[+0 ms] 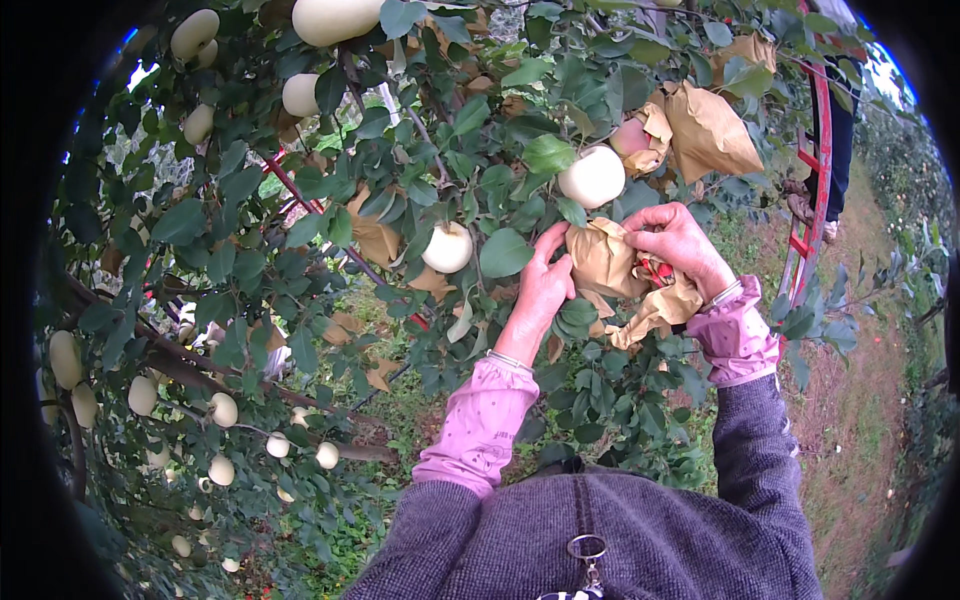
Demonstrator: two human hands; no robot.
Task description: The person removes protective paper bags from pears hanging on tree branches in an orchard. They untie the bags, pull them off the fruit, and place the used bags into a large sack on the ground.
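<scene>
A brown paper bag (602,259), rounded as if around a fruit, hangs among the leaves in front of me. My left hand (541,289) holds its left side, fingers partly behind it. On the right, the thumb and forefinger of my right hand (671,244) pinch the bag's edge. Crumpled, torn brown paper (660,309) with red inside sits under my right palm. Just above hangs a bare, pale apple (592,177). Beside that, a pinkish apple (630,138) shows through a torn bag, and a larger paper bag (709,131) hangs to its right.
Another pale apple (448,247) hangs left of my hands, and several more fill the lower left branches. A red metal ladder (817,172) stands at right, with a person's legs (840,150) beside it. A dark red pole (292,184) crosses behind the leaves. Thick branches (180,360) spread at left.
</scene>
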